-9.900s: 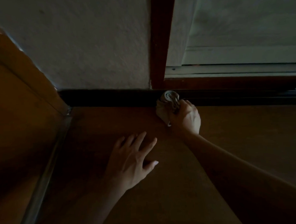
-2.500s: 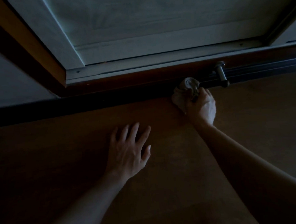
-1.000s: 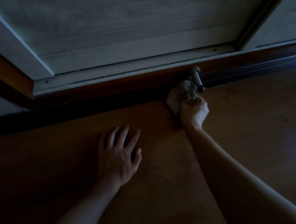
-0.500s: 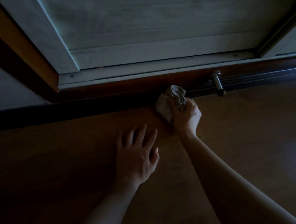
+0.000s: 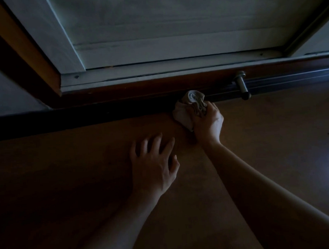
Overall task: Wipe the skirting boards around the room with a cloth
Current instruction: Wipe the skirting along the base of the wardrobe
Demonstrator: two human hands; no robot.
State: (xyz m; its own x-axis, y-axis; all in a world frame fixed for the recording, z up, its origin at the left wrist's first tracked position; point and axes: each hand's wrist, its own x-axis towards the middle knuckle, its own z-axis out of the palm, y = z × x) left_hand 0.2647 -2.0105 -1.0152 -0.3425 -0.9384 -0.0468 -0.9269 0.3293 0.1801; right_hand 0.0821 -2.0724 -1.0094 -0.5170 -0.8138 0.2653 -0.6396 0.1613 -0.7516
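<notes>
Cloth, bunched, is gripped by rt hand & pressed against dark skirting board; lt hand is laid flat, fingers spread, on floor.

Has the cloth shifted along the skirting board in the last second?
Yes, leftward. A second ago the cloth sat right at the metal peg; now the right hand holds it left of the peg, with a gap between.

a home room: wooden floor, dark skirting board, pale door.
</notes>
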